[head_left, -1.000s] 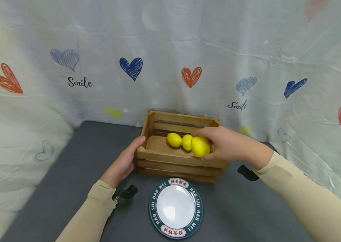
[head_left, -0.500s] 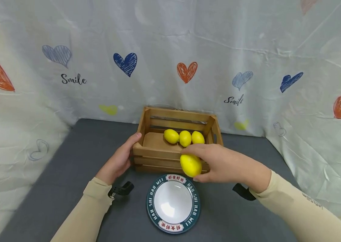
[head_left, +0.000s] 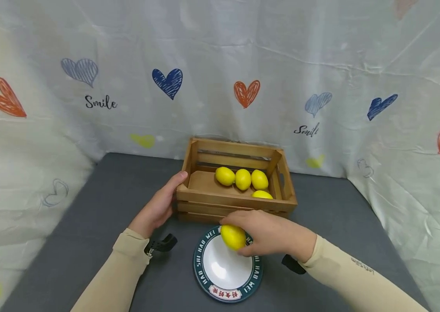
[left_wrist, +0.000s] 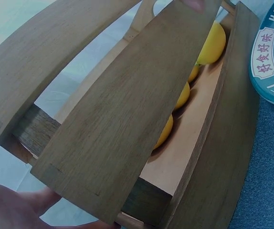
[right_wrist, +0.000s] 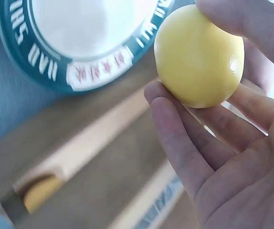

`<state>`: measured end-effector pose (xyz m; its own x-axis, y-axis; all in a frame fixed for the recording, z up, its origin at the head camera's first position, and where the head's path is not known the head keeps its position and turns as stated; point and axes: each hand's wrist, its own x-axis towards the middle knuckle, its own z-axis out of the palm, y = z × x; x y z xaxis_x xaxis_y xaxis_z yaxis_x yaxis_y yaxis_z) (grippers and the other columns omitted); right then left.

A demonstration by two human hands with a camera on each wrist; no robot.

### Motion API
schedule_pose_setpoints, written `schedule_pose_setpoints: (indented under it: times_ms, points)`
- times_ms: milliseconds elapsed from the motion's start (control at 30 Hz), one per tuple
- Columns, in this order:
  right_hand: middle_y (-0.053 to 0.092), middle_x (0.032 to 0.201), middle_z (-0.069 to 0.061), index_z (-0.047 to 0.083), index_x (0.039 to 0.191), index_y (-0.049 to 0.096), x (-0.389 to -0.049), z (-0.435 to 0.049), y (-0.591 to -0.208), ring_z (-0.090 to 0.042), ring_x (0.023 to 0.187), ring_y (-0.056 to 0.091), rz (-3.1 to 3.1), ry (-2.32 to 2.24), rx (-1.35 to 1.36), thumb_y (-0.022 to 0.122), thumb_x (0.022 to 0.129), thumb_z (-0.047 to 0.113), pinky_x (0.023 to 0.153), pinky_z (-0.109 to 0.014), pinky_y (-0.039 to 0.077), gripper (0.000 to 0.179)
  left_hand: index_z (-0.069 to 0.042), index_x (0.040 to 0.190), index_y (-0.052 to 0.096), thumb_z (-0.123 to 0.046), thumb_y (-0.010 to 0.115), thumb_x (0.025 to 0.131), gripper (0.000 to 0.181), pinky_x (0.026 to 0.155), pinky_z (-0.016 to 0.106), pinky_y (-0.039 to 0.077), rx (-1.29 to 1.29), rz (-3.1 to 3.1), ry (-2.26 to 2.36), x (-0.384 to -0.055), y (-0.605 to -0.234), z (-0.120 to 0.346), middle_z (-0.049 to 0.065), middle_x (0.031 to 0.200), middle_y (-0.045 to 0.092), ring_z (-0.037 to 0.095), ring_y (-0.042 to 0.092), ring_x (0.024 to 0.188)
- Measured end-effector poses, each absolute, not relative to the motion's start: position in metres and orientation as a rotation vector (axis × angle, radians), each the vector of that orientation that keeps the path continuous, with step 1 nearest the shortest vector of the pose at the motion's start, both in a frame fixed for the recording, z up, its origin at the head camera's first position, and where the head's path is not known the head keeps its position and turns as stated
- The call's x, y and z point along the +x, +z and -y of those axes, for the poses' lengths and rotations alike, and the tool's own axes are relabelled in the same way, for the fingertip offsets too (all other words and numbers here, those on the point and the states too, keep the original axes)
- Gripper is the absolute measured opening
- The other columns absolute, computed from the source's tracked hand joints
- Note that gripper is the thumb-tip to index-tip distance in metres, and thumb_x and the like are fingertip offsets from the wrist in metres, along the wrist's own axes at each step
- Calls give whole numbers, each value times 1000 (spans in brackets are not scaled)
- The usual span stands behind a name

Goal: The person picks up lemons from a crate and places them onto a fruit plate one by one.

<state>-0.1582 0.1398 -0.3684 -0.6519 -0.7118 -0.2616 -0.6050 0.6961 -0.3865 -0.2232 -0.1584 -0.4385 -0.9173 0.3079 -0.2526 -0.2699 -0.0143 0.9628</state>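
Note:
My right hand pinches a yellow lemon between thumb and fingers. It is over the far right part of a round plate with a white middle and a dark green lettered rim. In the right wrist view the held lemon shows whole, with fingertips beneath it. My left hand grips the left end of a slatted wooden crate, thumb at the top edge. Several more lemons lie inside the crate, toward its right side; its front wall partly hides one.
The dark grey table carries the crate and plate, the plate just in front of the crate. A white curtain printed with hearts hangs behind and at both sides. A black strap is around the left wrist.
My right hand has lifted the lemon out of the crate, over its front wall, and brought it toward me and leftward above the plate. The left hand stays on the crate.

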Motion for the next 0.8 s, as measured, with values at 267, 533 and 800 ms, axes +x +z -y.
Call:
schedule_pose_setpoints:
  times_ms: [267,533,800]
  points:
    - [64,151,4,18,152,60,-166,-129,-399,-12,124,63,-2483,-409,-1029,89,89,23,112,-38,55,70,-31,176,8,-68,45,105,88,129,74,17,15,-1876,1995,-224,-440,158,12,182,5,44,15,164]
    - [65,149,3,18,151,62,-167,-125,-413,-12,123,64,-2467,-385,-1036,90,87,25,111,-38,55,70,-33,176,9,-69,46,105,87,129,76,13,3,-1879,1989,-223,-441,158,13,182,5,46,14,164]
    - [65,149,3,18,151,62,-169,-124,-420,-13,128,63,-2472,-344,-1051,90,88,28,115,-39,53,70,-33,176,10,-69,46,104,87,127,79,8,-10,-1892,1974,-224,-441,160,12,182,1,48,7,165]
